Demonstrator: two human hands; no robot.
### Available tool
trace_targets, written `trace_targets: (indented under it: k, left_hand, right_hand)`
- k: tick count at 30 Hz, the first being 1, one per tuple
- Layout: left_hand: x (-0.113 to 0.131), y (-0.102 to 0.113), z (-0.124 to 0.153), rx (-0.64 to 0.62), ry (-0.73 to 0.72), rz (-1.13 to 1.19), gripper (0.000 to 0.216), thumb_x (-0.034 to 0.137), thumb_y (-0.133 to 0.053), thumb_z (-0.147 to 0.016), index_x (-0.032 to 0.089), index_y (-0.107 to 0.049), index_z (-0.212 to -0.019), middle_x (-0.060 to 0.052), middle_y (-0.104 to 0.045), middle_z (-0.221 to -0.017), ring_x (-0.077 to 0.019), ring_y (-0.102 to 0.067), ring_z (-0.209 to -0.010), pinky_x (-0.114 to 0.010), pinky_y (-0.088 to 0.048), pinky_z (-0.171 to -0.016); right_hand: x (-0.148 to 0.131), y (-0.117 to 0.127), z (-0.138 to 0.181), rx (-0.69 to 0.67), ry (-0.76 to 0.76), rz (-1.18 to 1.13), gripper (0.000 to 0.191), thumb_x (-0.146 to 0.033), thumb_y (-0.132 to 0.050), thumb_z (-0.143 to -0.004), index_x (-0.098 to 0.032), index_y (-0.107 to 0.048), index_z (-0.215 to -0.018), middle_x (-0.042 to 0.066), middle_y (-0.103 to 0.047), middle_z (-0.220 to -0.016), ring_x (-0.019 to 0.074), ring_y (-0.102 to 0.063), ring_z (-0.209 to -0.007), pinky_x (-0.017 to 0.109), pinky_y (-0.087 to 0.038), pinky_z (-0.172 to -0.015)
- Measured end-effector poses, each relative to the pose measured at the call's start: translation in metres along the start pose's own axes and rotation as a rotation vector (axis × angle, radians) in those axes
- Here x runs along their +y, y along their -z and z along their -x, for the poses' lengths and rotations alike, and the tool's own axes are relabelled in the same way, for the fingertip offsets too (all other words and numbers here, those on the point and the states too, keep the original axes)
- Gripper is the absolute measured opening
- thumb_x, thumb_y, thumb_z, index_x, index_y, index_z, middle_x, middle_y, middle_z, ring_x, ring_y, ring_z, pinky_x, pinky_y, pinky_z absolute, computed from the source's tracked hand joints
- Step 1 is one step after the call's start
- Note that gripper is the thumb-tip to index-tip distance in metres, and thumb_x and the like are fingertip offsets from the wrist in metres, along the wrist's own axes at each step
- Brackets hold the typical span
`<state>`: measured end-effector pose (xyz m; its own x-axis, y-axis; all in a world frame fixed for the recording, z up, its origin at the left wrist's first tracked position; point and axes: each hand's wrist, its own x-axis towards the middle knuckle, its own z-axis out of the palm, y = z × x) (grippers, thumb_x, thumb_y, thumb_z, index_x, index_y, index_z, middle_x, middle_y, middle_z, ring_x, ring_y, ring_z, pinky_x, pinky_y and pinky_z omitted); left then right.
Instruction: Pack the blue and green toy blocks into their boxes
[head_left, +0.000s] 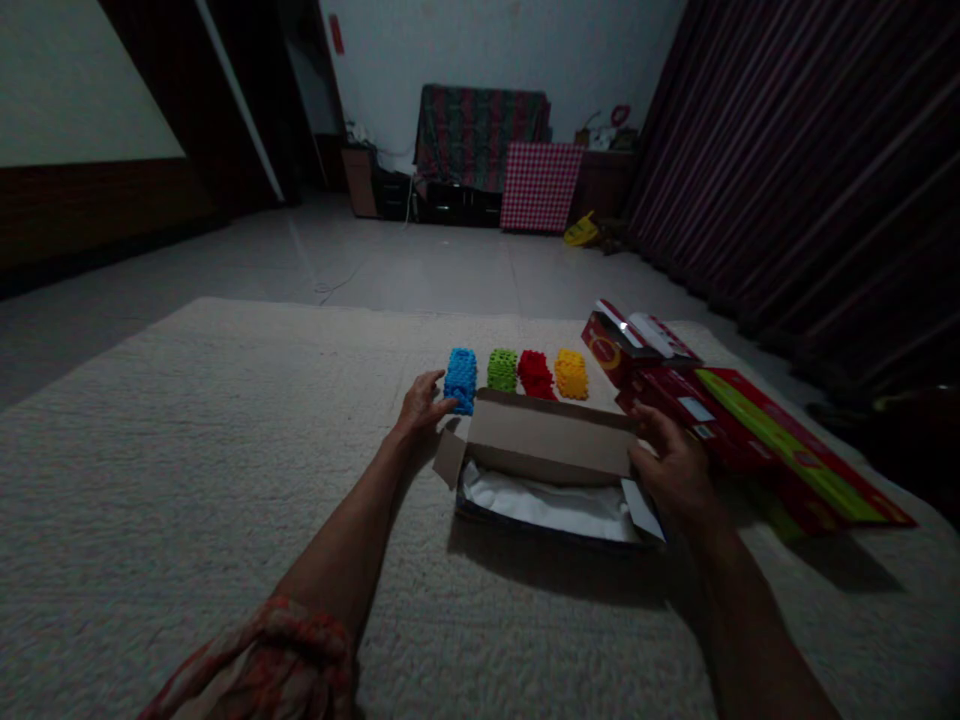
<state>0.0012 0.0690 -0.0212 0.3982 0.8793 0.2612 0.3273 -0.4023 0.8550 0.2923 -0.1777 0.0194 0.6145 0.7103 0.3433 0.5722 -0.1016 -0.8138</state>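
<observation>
An open cardboard box (555, 437) with a white lining (547, 500) inside sits on the mat in front of me. My right hand (671, 465) grips its right end, thumb over the edge by the raised flap. To the left, my left hand (421, 408) has its fingers apart beside a blue stack of knobbly plastic pieces (461, 375). The thumb reaches the stack's lower front; whether it touches cannot be made out. Similar green (502, 370), red (535, 373) and yellow (571, 374) stacks stand in a row behind the box.
Red cartons (619, 345) and a red and green carton (795, 440) lie to the right on the pale mat (225, 480). Beyond is a tiled floor (450, 265), with a cloth-covered stand (480, 135) at the wall. A dark curtain (787, 150) hangs on the right.
</observation>
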Motion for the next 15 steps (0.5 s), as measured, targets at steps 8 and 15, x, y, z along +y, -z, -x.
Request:
trace_targets:
  k: [8, 15]
  left_hand:
    - [-0.014, -0.003, 0.0, -0.013, -0.029, -0.301, 0.06, 0.031, -0.076, -0.077, 0.018, -0.062, -0.135, -0.013, -0.071, -0.109, -0.0303, -0.062, -0.106, -0.043, -0.046, -0.098]
    - [-0.007, -0.001, 0.001, -0.007, 0.002, -0.283, 0.058, 0.029, -0.075, -0.076, 0.02, -0.065, -0.133, -0.008, -0.073, -0.091, -0.0275, -0.065, -0.093, -0.037, -0.048, -0.087]
  right_hand:
    - [-0.012, 0.001, 0.004, -0.03, 0.295, 0.327, 0.047, -0.026, -0.055, -0.08, -0.021, -0.064, -0.126, 0.015, -0.065, -0.131, 0.0314, -0.062, -0.122, 0.052, -0.052, -0.103]
    - [0.001, -0.004, 0.004, -0.059, 0.29, 0.333, 0.042, -0.028, -0.053, -0.083, -0.022, -0.067, -0.122, 0.014, -0.067, -0.128, 0.0313, -0.063, -0.119, 0.052, -0.051, -0.105]
